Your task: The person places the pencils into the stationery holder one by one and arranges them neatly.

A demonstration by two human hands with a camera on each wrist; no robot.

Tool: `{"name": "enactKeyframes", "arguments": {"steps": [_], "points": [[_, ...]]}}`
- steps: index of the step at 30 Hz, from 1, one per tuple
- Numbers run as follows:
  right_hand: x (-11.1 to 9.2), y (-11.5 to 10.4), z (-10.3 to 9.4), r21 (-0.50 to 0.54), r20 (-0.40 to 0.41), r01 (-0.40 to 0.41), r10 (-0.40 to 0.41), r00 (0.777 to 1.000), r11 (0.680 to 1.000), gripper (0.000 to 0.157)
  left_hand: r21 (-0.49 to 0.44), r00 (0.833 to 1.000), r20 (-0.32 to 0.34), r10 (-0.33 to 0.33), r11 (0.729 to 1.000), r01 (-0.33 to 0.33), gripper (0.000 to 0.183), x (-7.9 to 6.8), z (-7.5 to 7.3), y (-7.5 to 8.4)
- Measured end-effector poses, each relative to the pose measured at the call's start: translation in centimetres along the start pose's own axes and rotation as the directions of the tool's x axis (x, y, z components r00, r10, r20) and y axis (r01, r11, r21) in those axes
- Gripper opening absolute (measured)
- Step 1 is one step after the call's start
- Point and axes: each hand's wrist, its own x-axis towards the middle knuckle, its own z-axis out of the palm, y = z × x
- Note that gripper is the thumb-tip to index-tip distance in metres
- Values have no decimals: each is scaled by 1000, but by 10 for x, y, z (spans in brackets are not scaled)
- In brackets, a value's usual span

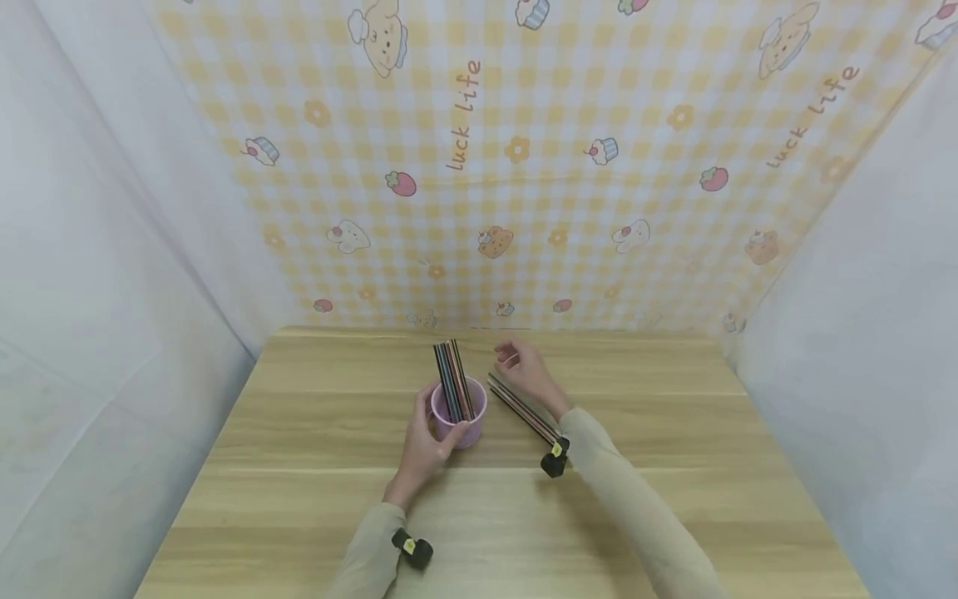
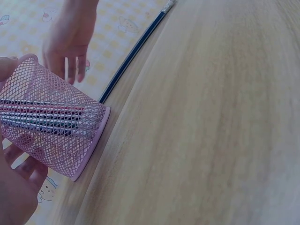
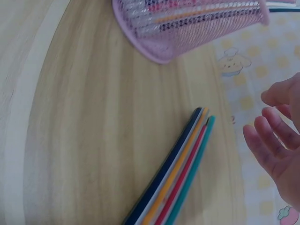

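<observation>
Entering from the near side, with clock positions read from the centre of the pencil cup (image 1: 471, 435) and twelve pointing away from the person: left sleeve (image 1: 367, 549), beige, at seven; right sleeve (image 1: 636, 507), beige, at four.

Left wrist camera (image 1: 413, 549), black, yellow label, between six and seven. Right wrist camera (image 1: 555, 459), matching, at four.

Tabletop (image 1: 479, 524), pale wood grain, beneath the hands.

Left hand (image 1: 427, 448), between seven and eight: clamped round the cup, thumb toward six, fingers toward nine.

Pencil cup: pink mesh, round, rimmed, mouth upward; whether its base touches the wood cannot be told.

Upright bundle of pencils (image 1: 451, 378), inside the cup: close together, top ends rising past the rim and leaning toward eleven.

Loose pencils (image 1: 524, 411), at three, just beside the cup: lying side by side on the wood, their length running from ten to four; navy, orange-yellow, red and teal in the right wrist view.

Right hand (image 1: 527, 368), at two, by the far end of the loose pencils: fingers loosely bent, slightly apart from one another, clear of cup and pencils.

Backdrop cloth (image 1: 554, 200), at twelve: yellow-and-white gingham printed with cupcakes, strawberries, flowers, "luck life" lettering.

White side sheets (image 1: 112, 266), flanking at ten and between two and three.
</observation>
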Motion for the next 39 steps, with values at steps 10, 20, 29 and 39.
{"name": "enactKeyframes", "arguments": {"steps": [10, 20, 29, 39], "points": [[-8, 19, 3, -69, 41, -58, 61, 997, 996, 31, 12, 1000, 12, -27, 1000, 27, 81, -1, 0, 2], [-13, 30, 7, -135, 77, -72, 83, 994, 988, 29, 14, 1000, -18, 10, 1000, -9, 82, 0, 6, -32], [-12, 34, 12, -203, 77, -100, 118, 990, 974, 28, -4, 1000, -2, -16, 1000, 16, 83, 0, 7, -40], [-11, 25, 6, -293, 126, -126, 169, 977, 948, 29, 5, 1000, -6, -15, 1000, 15, 83, 1, 7, -40]]}}
